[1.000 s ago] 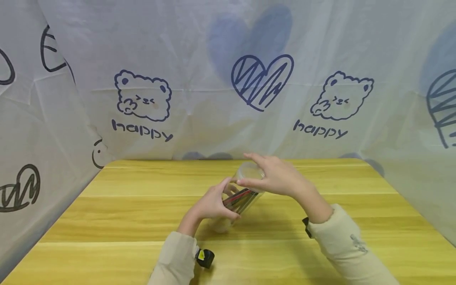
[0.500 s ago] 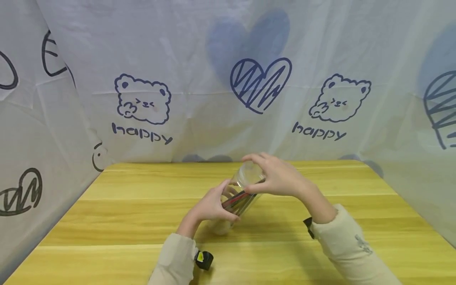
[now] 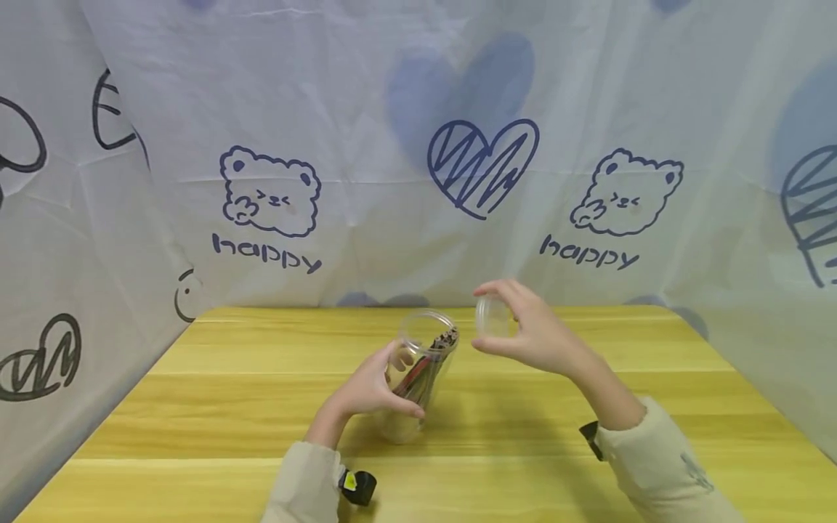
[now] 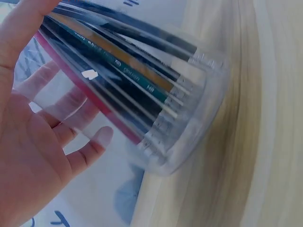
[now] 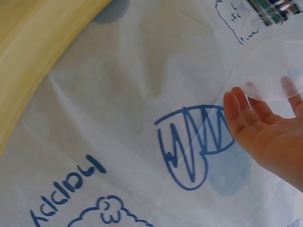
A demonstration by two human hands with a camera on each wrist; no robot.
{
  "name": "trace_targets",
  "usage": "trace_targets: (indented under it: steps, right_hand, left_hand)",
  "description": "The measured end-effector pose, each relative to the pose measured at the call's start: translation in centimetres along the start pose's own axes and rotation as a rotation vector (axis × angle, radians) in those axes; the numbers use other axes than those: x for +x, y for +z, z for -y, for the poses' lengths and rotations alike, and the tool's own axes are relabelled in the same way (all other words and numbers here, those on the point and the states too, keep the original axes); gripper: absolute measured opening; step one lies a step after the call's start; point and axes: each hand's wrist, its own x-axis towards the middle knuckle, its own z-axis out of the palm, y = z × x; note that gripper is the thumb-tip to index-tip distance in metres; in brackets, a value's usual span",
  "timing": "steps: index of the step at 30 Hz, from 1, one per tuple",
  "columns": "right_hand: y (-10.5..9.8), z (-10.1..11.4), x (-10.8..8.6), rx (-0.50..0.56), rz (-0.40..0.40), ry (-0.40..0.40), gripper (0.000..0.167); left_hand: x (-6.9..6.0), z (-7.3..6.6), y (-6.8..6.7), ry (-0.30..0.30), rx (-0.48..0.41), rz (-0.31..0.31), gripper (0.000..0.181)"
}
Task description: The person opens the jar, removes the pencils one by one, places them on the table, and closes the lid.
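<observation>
1. Clear plastic on show in the middle of the table (image 3: 196, 407): it's the jar (image 3: 418, 330), mouth up, tilted towards the person's right, and I cannot tell whether its base touches the wood.
2. On the jar's body, the left hand (image 3: 366, 385), wrapped round it, thumb on the near side and fingers curling behind; that grip is clamped on the jar.
3. Inside, a bundle of pencils (image 3: 418, 378), leaning together against the right-hand wall, upper ends bunched just at the rim.
4. Over to the left wrist view, and what colours! A red pencil (image 4: 90, 94) along one side, a green one marked HB (image 4: 128, 71), an orange-brown one beside it, dark ones all around, pale ends down by the jar's base.
5. Across to the right hand (image 3: 543, 330), and it has the lid (image 3: 490, 317), round and see-through, pinched at its edges between thumb and fingers, standing nearly upright on edge.
6. Daylight between the two pieces: the lid is off, just beside the jar's mouth, apart from it on the right.
7. Around the action, pale sleeves (image 3: 304, 472) and, behind the table, a white cloth (image 3: 360, 109) with bears, hearts and "happy" lettering.
</observation>
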Motion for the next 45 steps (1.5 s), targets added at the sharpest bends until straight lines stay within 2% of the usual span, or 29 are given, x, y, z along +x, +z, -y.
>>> trace_targets:
  steps: [5,10,17,23,29,37,42,45]
  right_hand:
    - [0.6,-1.3,-0.6,-0.005,-0.007,0.028,0.053]
    - [1.4,-2.5,-1.1,0.030,-0.014,0.060,0.051]
    - [2.2,-4.1,-2.1,0.124,-0.033,0.111,0.051]
    - [3.6,-5.7,-2.6,0.096,-0.034,0.133,0.047]
    - [5.2,-7.1,-3.0,0.070,0.005,0.191,0.039]
    - [6.7,-8.1,-2.8,0.041,0.077,0.214,0.035]
    - [7.3,-8.6,-2.8,0.064,0.124,0.253,0.032]
    - [7.6,-9.1,-2.7,0.061,0.145,0.236,0.030]
  left_hand:
    - [-0.6,0.6,-0.7,-0.001,-0.020,-0.012,0.086]
    - [-1.1,1.0,-1.2,-0.015,-0.059,-0.006,0.078]
    - [-1.4,1.4,-1.7,-0.048,-0.082,0.014,0.077]
    - [-1.4,1.5,-1.7,-0.038,-0.090,0.016,0.080]
    - [-1.6,1.4,-1.8,-0.041,-0.134,0.019,0.092]
    - [-1.5,1.3,-1.9,-0.036,-0.141,0.010,0.094]
    - [-1.6,1.2,-2.0,-0.043,-0.148,0.012,0.096]
    - [-1.6,1.2,-2.0,-0.036,-0.151,0.016,0.097]
